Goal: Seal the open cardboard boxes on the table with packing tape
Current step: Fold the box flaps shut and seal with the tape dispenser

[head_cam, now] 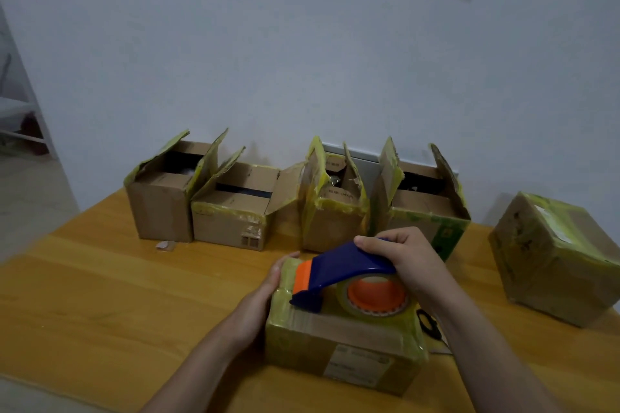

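- The right hand (399,255) gripped the blue tape dispenser (342,273) from above, fingers curled over its housing. The dispenser rested on top of the near box (342,342), which sat toward the front edge of the surface (134,295).
- The left hand (268,282) lay flat, fingers straight, against the left side of the near box, bracing it.
- The clear tape roll (375,295) sat on an orange hub in the dispenser.
- A row of four open boxes (235,214) stood along the far edge, flaps up. A wrapped box (553,261) sat near the right edge.
- Risk: with weak bracing, the pull of the dispenser would probably slide the near box and skew the strip.
- Risk: the orange-capped front end pointed toward the left hand, so a fast stroke could bring it against the fingers.
- Risk: yellowed tape already on the box top might keep a new strip from bonding.
- Writing: the label (359,365) on the front face of the near box was too blurred to read. The green panel (449,238) on the rightmost open box carried print, likewise illegible.
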A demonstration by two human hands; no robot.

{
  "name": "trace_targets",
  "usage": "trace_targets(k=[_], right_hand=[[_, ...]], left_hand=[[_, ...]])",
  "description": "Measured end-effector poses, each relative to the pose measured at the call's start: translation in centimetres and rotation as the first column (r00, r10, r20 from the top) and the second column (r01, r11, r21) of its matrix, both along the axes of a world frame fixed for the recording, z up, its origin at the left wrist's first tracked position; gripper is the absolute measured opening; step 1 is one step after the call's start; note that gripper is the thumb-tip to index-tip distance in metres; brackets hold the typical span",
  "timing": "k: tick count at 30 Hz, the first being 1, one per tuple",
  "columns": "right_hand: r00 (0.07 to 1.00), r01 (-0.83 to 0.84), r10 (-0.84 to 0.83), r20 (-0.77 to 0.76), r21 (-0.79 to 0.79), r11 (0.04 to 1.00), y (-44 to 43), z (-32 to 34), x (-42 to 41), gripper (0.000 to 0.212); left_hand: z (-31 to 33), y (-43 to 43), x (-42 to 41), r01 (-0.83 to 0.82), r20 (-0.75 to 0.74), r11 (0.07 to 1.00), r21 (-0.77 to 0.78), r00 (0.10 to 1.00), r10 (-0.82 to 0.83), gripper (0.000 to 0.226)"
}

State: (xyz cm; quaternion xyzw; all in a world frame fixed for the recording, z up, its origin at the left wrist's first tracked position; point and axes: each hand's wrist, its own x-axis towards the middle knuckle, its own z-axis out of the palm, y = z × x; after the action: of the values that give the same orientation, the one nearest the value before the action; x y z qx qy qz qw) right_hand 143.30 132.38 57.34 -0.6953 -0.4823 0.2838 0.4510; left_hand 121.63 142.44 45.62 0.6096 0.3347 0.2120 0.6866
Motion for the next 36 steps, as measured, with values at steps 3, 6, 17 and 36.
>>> trace_targets(k=[3,6,17,36], right_hand=[[1.0,0.007,-0.007,-0.017,-0.011,1.0,-0.1,-0.1,0.2,0.04],[1.0,0.001,-0.001,-0.003,-0.023,1.0,0.0,-0.1,0.4,0.039],[0.988,-0.131,0.13,-0.084,-0.01,0.991,-0.8,0.1,1.8,0.054],[0.998,-0.052,0.05,0.026,0.079,0.996,-4.9,1.1,6.0,0.054]], left_hand=[[-0.7,-0.3,0.1,-0.012,0.051,1.0,0.014,0.999,0.011,0.046],[-0.3,-0.1,0.0,-0.025,0.08,0.999,0.043,0.997,0.021,0.045],[3.1,0.0,1.9,-0.062,-0.058,0.985,0.16,0.996,0.072,0.029],[3.8,1.0,1.6,0.091,-0.286,0.904,0.418,0.958,0.036,0.024]])
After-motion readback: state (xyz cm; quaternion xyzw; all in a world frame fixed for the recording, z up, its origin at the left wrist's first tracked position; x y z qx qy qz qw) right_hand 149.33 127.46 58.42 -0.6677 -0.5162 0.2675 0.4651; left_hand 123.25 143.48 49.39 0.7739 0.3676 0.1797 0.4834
